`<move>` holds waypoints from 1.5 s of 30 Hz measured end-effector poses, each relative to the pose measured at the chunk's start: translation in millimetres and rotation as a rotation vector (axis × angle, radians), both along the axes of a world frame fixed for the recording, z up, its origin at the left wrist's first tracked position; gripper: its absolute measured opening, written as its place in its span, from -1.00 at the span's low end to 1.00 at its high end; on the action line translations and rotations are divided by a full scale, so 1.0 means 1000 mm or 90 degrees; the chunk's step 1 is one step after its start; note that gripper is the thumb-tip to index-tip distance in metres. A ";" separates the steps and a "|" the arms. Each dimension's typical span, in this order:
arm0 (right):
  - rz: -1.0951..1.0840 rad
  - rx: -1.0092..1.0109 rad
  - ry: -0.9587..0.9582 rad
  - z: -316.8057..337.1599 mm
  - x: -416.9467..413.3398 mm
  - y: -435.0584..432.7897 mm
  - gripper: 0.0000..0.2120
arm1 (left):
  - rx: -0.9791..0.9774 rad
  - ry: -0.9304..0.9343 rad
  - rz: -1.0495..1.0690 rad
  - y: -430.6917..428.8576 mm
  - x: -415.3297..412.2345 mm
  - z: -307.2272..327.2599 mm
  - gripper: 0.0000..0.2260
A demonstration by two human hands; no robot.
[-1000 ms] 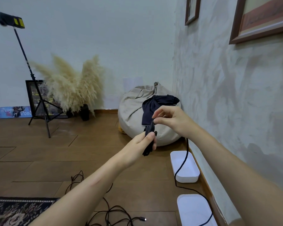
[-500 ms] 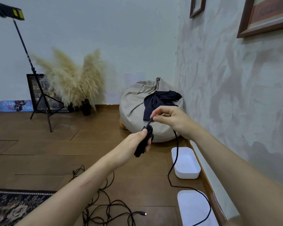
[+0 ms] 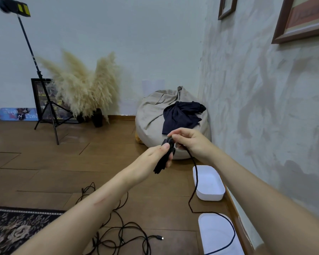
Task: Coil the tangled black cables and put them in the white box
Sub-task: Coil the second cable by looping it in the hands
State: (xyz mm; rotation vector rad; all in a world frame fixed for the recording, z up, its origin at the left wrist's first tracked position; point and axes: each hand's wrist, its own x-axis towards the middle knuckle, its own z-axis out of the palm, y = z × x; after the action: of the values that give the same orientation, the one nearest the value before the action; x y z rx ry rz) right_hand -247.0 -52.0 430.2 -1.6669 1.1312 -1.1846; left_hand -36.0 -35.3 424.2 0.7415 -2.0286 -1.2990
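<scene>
Here a wooden floor (image 3: 44,172) holds a rug (image 3: 17,229), light stand (image 3: 49,105) and pampas grass (image 3: 85,85) leftward; tangled black cables (image 3: 121,234) lie loose centrally. The left hand (image 3: 151,159) grips a coiled bundle (image 3: 164,157), the right hand (image 3: 190,142) pinches its strand (image 3: 196,173), which crosses the white box (image 3: 210,196) by the wall.

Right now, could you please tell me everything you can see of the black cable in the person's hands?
The black cable is thin, matte and flexible. Most is gathered into a tight, tilted bundle in the grip of the left hand. The right hand pinches the strand at the bundle's top. A loose tail hangs from there, passes in front of the white box, bends near the floor and curves across a second white piece out of frame. Its ends are hidden.
</scene>
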 end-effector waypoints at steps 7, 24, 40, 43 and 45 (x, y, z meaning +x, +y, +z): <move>-0.008 0.082 0.011 -0.026 0.028 0.008 -0.76 | 0.079 0.140 0.010 -0.017 0.003 0.014 -0.63; 0.076 0.171 0.213 -0.018 0.065 0.020 -0.79 | -0.046 0.089 0.344 -0.059 0.012 -0.007 -0.70; -0.060 -0.195 0.440 0.027 0.017 0.021 -0.85 | -0.008 -0.080 0.146 -0.038 -0.012 -0.014 -0.62; -0.086 -0.200 0.419 0.028 0.007 0.020 -0.85 | 0.048 -0.038 0.102 -0.056 -0.016 -0.024 -0.42; -0.100 -0.213 0.426 0.029 0.005 0.021 -0.84 | -0.042 -0.070 0.081 -0.041 -0.014 -0.018 -0.45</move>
State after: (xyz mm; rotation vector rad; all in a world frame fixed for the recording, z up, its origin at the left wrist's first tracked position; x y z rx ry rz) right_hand -242.4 -30.7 458.8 -2.3725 1.5451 -0.9629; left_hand -50.1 -76.3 406.1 0.9138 -2.0634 -1.1358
